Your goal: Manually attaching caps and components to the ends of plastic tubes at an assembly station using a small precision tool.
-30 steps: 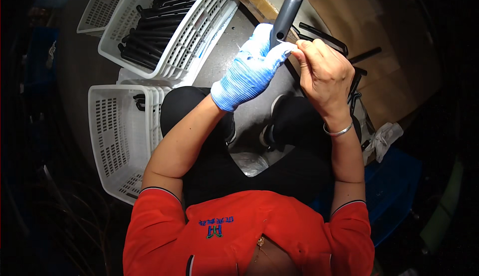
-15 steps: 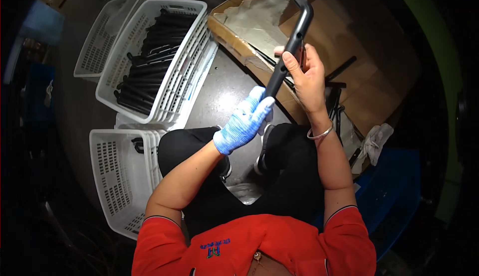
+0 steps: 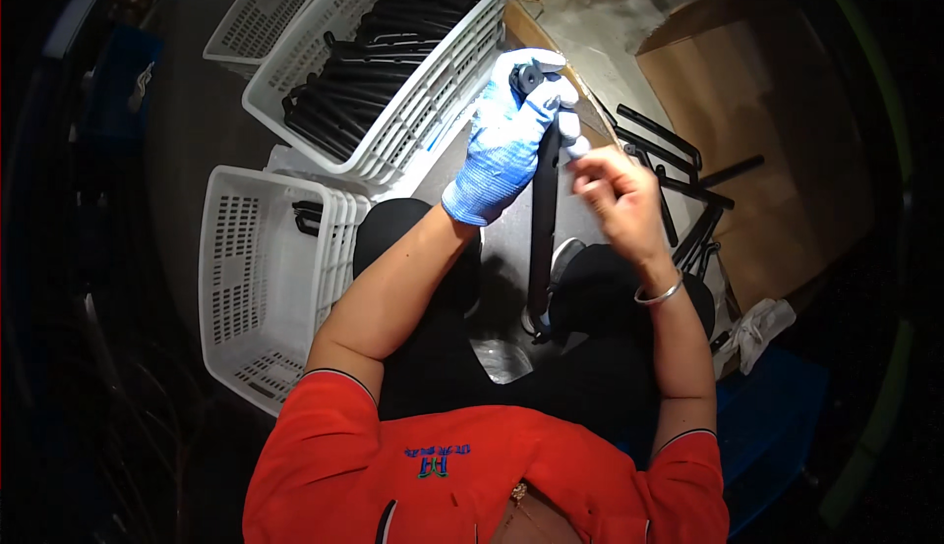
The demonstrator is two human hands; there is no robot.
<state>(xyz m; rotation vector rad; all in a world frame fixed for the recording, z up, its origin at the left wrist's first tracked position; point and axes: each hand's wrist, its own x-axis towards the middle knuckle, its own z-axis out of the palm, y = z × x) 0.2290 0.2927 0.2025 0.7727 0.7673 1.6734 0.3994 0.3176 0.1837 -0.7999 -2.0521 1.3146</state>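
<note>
My left hand (image 3: 495, 156), in a blue and white knit glove, is wrapped round the upper end of a black metal tube (image 3: 543, 225). The tube stands nearly upright in the picture, its lower end between my knees. Holes show along its side, and a round end with a hole pokes out among the gloved fingers. My bare right hand (image 3: 630, 208), a bangle at its wrist, is just right of the tube and apart from it. Its fingers are curled together and slightly blurred; whatever they pinch, if anything, is too small to make out.
A white perforated crate (image 3: 369, 156) full of black tubes tops a stack at the upper left. Another white crate (image 3: 231, 279) is below it, with a few black parts beside its wall. At right, an open cardboard box (image 3: 787, 102) contains loose black tubes (image 3: 659, 136) and a white glove (image 3: 759, 333) at its edge.
The tube has swung from pointing away to the upper right to nearly upright, its other end now toward me. My left hand has moved up; my right hand has let go of the tube and dropped lower.
</note>
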